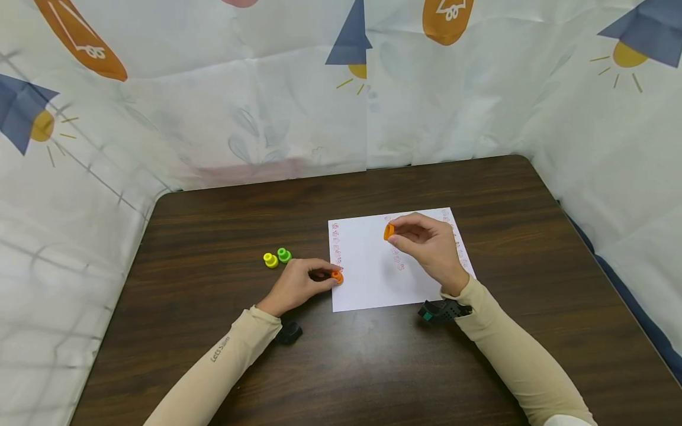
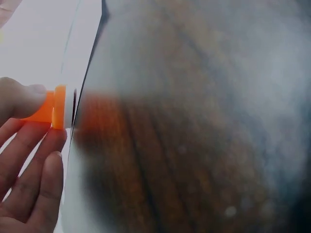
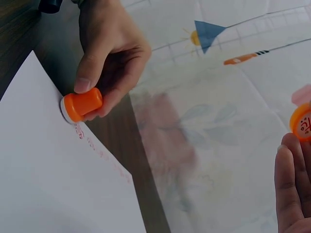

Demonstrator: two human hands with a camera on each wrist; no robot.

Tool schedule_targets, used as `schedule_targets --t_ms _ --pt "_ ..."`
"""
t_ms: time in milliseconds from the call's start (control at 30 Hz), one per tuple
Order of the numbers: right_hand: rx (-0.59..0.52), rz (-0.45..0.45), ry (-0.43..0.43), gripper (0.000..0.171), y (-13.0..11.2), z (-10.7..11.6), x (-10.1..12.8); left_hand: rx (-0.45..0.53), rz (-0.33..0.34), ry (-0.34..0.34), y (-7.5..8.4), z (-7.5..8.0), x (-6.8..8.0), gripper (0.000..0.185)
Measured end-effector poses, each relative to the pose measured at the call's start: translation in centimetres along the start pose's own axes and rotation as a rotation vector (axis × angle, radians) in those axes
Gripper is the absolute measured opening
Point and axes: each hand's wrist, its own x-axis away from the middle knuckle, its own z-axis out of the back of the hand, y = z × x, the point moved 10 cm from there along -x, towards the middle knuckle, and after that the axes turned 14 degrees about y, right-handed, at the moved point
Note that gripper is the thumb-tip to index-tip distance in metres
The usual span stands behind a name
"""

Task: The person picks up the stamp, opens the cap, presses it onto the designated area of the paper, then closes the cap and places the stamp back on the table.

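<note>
At the paper's left edge my left hand (image 1: pixel 298 284) pinches an orange stamp (image 2: pixel 59 107) by its handle. The stamp's white base meets the paper (image 1: pixel 367 290), at the lower end of a column of red prints (image 1: pixel 335 239). Above the middle of the sheet, my right hand (image 1: pixel 428 245) holds a small round orange piece (image 1: pixel 389 232) between thumb and fingers. It looks like a stamp cap; a marked face with an orange rim shows in the right wrist view, partly cut off by the frame.
A yellow stamp (image 1: pixel 270 260) and a green stamp (image 1: pixel 285 255) stand left of the paper, near my left hand. More red prints (image 1: pixel 398 260) lie mid-sheet and along its right edge. The dark wooden table (image 1: pixel 213 231) meets patterned white cloth (image 1: pixel 298 118) at its back.
</note>
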Motion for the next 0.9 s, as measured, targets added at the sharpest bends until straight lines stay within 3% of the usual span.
schedule_targets --t_ms 667,900 --pt "-0.016 -0.002 -0.013 0.026 0.4 0.0 -0.1 -0.098 -0.071 -0.024 1.1 -0.6 -0.3 0.021" --pt "-0.015 0.002 -0.006 0.027 0.6 0.1 -0.2 -0.088 -0.044 -0.030 1.0 -0.6 -0.6 0.018"
